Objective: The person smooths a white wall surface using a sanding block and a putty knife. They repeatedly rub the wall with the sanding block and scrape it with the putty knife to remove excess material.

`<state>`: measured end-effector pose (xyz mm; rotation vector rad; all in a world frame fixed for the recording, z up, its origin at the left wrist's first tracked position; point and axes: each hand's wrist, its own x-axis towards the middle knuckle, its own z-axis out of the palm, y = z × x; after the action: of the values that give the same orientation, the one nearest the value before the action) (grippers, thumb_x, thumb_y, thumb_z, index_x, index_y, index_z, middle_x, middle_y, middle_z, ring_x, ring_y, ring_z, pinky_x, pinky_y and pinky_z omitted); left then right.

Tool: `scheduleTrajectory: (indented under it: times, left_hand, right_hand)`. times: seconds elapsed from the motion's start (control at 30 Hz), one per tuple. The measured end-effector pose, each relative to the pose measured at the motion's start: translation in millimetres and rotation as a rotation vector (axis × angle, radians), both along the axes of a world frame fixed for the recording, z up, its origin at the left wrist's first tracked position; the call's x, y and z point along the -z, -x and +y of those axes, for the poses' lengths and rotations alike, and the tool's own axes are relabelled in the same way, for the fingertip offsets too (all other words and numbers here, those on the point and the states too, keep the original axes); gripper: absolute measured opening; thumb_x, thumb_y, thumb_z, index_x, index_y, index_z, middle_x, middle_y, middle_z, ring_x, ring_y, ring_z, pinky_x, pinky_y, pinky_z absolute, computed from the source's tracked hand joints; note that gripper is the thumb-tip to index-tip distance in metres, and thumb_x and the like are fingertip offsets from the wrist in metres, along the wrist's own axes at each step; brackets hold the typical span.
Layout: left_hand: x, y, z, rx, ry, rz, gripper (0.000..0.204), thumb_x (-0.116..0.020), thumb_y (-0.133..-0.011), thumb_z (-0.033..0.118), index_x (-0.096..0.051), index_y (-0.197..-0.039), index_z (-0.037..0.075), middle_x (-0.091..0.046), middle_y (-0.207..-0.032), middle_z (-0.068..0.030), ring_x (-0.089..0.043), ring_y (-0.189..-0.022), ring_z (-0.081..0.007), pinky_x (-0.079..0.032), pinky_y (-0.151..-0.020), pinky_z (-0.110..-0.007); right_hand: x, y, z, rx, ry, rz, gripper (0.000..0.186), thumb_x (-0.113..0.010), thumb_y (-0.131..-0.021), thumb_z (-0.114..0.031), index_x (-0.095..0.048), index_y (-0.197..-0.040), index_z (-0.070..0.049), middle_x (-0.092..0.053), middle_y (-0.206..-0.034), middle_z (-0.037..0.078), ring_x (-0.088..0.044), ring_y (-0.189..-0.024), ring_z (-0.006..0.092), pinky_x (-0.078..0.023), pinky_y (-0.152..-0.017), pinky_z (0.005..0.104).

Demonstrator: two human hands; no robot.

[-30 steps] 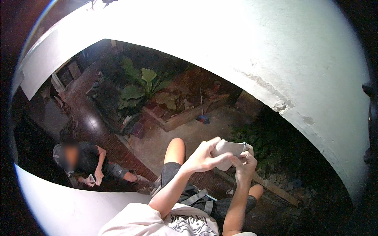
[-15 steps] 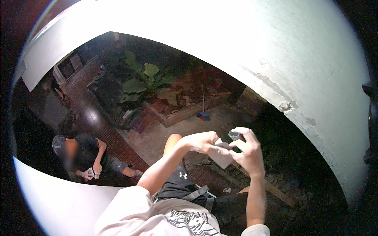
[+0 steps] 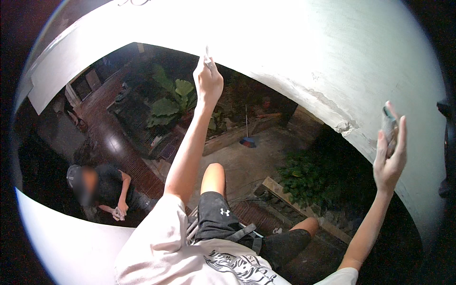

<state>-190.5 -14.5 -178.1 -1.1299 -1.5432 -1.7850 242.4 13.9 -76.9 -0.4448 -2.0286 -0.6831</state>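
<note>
My left hand (image 3: pixel 208 80) is raised near the lower edge of the white curved surface (image 3: pixel 247 33), closed on a thin pale piece (image 3: pixel 207 53) seen edge-on. My right hand (image 3: pixel 390 159) is up at the right, its fingers round a small grey object (image 3: pixel 389 121) with a dark greenish top, slightly blurred, against the same surface. A cracked, chipped patch (image 3: pixel 346 126) runs along that surface's edge, left of my right hand. Whether either hand's item touches the surface, I cannot tell.
A co-worker (image 3: pixel 107 185) in dark clothes crouches at lower left, hands together. Below are my legs (image 3: pixel 213 183), a brick-red walkway (image 3: pixel 109 142), a blue-headed broom (image 3: pixel 247 141), leafy plants (image 3: pixel 301 178), a wooden plank (image 3: pixel 270 190) and a white ledge (image 3: pixel 61 228) at lower left.
My hands, earlier together on the grey piece and small cylinder, have separated and risen: the left up to the surface's edge, the right up and rightward, each holding an item.
</note>
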Motion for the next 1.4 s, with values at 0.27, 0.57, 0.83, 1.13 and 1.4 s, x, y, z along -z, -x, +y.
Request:
scheduleTrajectory:
  times: [0.27, 0.57, 0.83, 1.13, 1.4]
  left_hand:
    - [-9.2, -90.4, 57.6, 0.019, 0.2, 0.256, 0.061, -0.049, -0.089, 0.006, -0.026, -0.146, -0.003, -0.025, -0.15, -0.0296, -0.016, -0.142, -0.044, -0.01, -0.117, -0.05]
    - [22.1, -70.7, 89.5, -0.187, 0.003, 0.371, 0.052, -0.039, -0.095, 0.011, -0.028, -0.143, -0.006, -0.03, -0.147, -0.0312, -0.025, -0.14, -0.042, -0.017, -0.115, -0.051]
    - [5.2, -5.1, 100.1, 0.056, -0.165, -0.335, 0.047, -0.035, -0.101, 0.021, -0.034, -0.138, -0.008, -0.032, -0.143, -0.0305, -0.034, -0.131, -0.0432, -0.022, -0.111, -0.051]
    - [17.7, 4.5, 94.2, 0.05, -0.006, -0.014, 0.052, -0.038, -0.098, 0.017, -0.028, -0.144, -0.006, -0.03, -0.148, -0.0289, -0.033, -0.137, -0.0372, -0.026, -0.114, -0.043]
    - [54.0, -82.6, 111.4, -0.051, 0.143, 0.536, 0.055, -0.047, -0.088, 0.003, -0.04, -0.143, 0.008, -0.033, -0.148, -0.0254, -0.025, -0.14, -0.0436, -0.02, -0.114, -0.054]
  right_hand:
    - [-52.8, 9.4, 20.8, 0.097, -0.283, -0.039, 0.046, -0.061, -0.086, -0.001, -0.055, -0.131, -0.006, -0.053, -0.135, 0.013, -0.049, -0.122, 0.0237, -0.044, -0.1, 0.0334]
    - [-79.4, 11.5, 89.5, -0.042, -0.283, 0.286, 0.045, -0.048, -0.098, -0.016, -0.04, -0.141, -0.005, -0.057, -0.129, 0.011, -0.059, -0.111, 0.0248, -0.049, -0.093, 0.0367]
    - [-84.8, 16.2, 110.1, 0.163, -0.575, 0.211, 0.047, -0.048, -0.099, -0.017, -0.037, -0.142, -0.004, -0.063, -0.119, 0.01, -0.06, -0.107, 0.0233, -0.05, -0.091, 0.0348]
    - [-80.4, 13.6, 114.3, 0.109, -0.538, 0.084, 0.042, -0.048, -0.098, -0.011, -0.044, -0.139, -0.004, -0.065, -0.117, 0.011, -0.062, -0.107, 0.0229, -0.051, -0.089, 0.0335]
    - [-75.4, 13.4, 121.3, 0.113, -0.506, 0.061, 0.043, -0.048, -0.097, -0.008, -0.043, -0.14, -0.003, -0.061, -0.123, 0.014, -0.063, -0.105, 0.0224, -0.051, -0.088, 0.0324]
